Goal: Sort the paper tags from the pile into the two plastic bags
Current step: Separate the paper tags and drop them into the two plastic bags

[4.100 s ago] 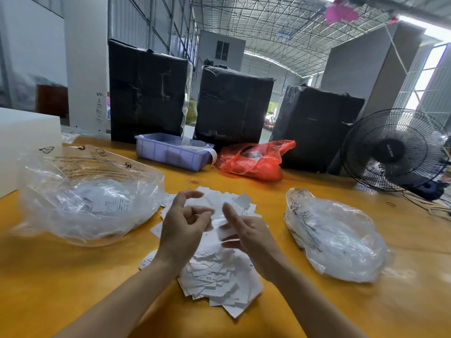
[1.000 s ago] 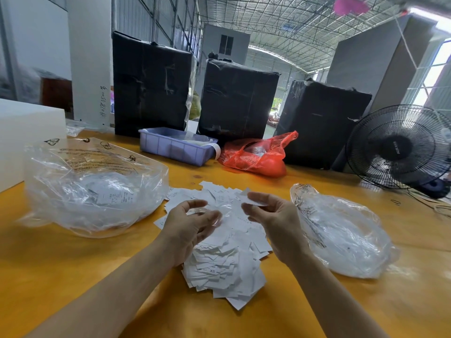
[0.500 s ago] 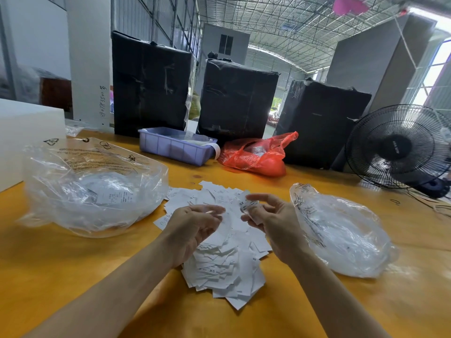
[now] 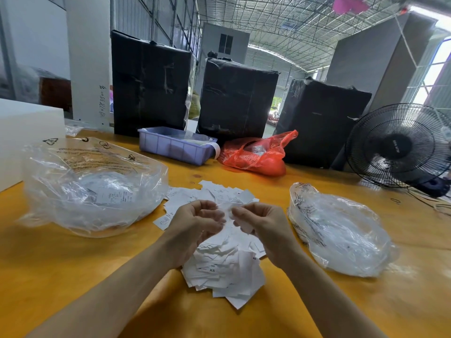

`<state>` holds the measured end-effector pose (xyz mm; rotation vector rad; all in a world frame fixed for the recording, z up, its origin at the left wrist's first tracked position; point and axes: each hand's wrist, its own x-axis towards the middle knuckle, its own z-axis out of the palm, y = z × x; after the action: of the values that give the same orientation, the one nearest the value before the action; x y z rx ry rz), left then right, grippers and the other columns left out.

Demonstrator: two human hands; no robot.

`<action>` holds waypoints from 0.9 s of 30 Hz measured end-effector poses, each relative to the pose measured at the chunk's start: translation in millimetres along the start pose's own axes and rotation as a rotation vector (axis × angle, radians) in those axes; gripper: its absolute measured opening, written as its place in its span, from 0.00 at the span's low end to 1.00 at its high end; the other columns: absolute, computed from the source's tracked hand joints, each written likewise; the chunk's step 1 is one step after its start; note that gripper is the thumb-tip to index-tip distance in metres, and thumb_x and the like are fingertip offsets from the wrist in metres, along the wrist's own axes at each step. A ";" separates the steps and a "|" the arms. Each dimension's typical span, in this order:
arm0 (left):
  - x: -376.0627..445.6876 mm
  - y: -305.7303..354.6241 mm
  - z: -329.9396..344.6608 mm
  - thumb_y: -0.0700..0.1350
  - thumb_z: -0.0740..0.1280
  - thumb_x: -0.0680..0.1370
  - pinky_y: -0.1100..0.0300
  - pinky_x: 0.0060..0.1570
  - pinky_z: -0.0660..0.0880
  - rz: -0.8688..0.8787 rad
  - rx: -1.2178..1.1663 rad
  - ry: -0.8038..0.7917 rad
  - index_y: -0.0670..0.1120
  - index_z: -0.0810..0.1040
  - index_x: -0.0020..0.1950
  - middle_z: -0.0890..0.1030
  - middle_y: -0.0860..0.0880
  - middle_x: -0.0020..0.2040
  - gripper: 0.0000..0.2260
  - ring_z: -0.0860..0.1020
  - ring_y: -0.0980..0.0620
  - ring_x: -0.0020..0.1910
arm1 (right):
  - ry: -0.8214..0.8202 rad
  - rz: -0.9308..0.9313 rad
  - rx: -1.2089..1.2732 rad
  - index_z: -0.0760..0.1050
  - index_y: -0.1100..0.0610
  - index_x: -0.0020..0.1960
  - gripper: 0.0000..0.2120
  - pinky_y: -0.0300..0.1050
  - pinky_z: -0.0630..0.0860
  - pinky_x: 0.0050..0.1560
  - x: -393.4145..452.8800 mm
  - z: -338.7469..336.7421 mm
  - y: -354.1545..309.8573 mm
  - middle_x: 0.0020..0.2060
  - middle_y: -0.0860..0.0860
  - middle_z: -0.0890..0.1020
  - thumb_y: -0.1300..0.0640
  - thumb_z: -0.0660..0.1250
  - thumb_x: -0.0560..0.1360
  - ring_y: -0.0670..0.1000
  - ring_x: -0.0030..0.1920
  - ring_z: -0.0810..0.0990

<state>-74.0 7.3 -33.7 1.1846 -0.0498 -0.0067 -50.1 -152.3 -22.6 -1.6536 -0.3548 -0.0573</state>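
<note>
Two clear bags flank a tag pile (image 4: 219,259) on the yellow surface (image 4: 73,276): left bag (image 4: 92,186) with tags inside, right bag (image 4: 341,230) flatter, contents unclear. Warehouse room; three black-wrapped boxes, purple tray (image 4: 175,145), red bag (image 4: 256,154), fan (image 4: 397,145) behind. Left hand (image 4: 192,228) and right hand (image 4: 263,228) curl their fingers, pinching tags over the pile. Since half a second ago the hands have drawn closer together.

You have bare table (image 4: 61,276) either side of the tag pile (image 4: 224,267), hemmed by the left bag (image 4: 92,189) and right bag (image 4: 341,235).
</note>
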 end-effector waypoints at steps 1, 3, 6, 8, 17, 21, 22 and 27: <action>-0.5 0.3 -0.6 0.31 0.72 0.68 0.59 0.43 0.77 -0.020 0.095 -0.038 0.42 0.77 0.51 0.82 0.46 0.42 0.15 0.81 0.50 0.42 | -0.010 -0.014 -0.053 0.81 0.65 0.40 0.05 0.38 0.73 0.34 -0.2 -1.1 -1.9 0.31 0.55 0.81 0.62 0.72 0.72 0.49 0.33 0.77; -1.8 -0.5 -0.9 0.46 0.80 0.63 0.60 0.42 0.74 -0.037 0.309 -0.083 0.46 0.80 0.53 0.83 0.52 0.40 0.21 0.80 0.55 0.40 | -0.052 -0.060 -0.202 0.81 0.65 0.41 0.05 0.48 0.76 0.39 -1.4 -1.4 -4.8 0.33 0.60 0.82 0.62 0.72 0.71 0.52 0.35 0.78; -2.2 -3.1 -0.9 0.52 0.76 0.62 0.67 0.30 0.70 0.002 0.362 -0.027 0.41 0.81 0.48 0.79 0.53 0.31 0.20 0.74 0.58 0.29 | -0.093 -0.132 -0.340 0.81 0.63 0.39 0.03 0.59 0.77 0.46 -3.7 0.7 -7.2 0.38 0.64 0.83 0.63 0.73 0.70 0.58 0.39 0.81; -1.5 -4.5 -2.3 0.49 0.75 0.63 0.68 0.26 0.68 0.061 0.351 0.017 0.38 0.82 0.45 0.77 0.53 0.27 0.18 0.72 0.58 0.25 | -0.097 -0.163 -0.391 0.81 0.59 0.37 0.04 0.53 0.78 0.43 -3.9 0.9 -7.6 0.36 0.58 0.83 0.63 0.74 0.69 0.52 0.37 0.80; 3.3 -4.0 -5.4 0.44 0.77 0.58 0.62 0.35 0.73 0.059 0.190 0.026 0.41 0.80 0.36 0.78 0.45 0.32 0.12 0.73 0.52 0.30 | -0.030 -0.258 -0.507 0.82 0.61 0.40 0.01 0.39 0.79 0.41 -2.7 -2.1 -6.7 0.35 0.50 0.83 0.63 0.74 0.69 0.45 0.36 0.81; 1.6 -3.9 -3.3 0.46 0.76 0.59 0.63 0.33 0.71 -0.016 0.131 -0.010 0.44 0.84 0.33 0.76 0.49 0.28 0.07 0.71 0.54 0.28 | -0.019 -0.288 -0.503 0.82 0.62 0.41 0.02 0.40 0.80 0.42 -4.2 -0.2 -6.8 0.37 0.53 0.84 0.64 0.74 0.69 0.48 0.38 0.82; 1.6 -3.8 -3.4 0.46 0.76 0.60 0.62 0.36 0.71 -0.010 0.130 0.006 0.44 0.84 0.33 0.76 0.49 0.28 0.07 0.71 0.54 0.29 | -0.028 -0.285 -0.502 0.82 0.62 0.41 0.02 0.40 0.80 0.42 -4.4 0.2 -6.9 0.38 0.52 0.84 0.64 0.74 0.70 0.48 0.38 0.82; 2.7 -4.0 -6.0 0.43 0.74 0.65 0.60 0.41 0.75 0.095 0.189 0.065 0.40 0.82 0.40 0.84 0.45 0.35 0.08 0.81 0.51 0.36 | -0.044 -0.270 -0.452 0.82 0.61 0.40 0.04 0.34 0.75 0.36 -4.3 -0.1 -8.3 0.31 0.47 0.82 0.60 0.73 0.71 0.40 0.32 0.79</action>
<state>-70.9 11.2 -39.5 1.3699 -0.0503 0.1220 -56.4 -152.6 -15.6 -2.0436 -0.6319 -0.3237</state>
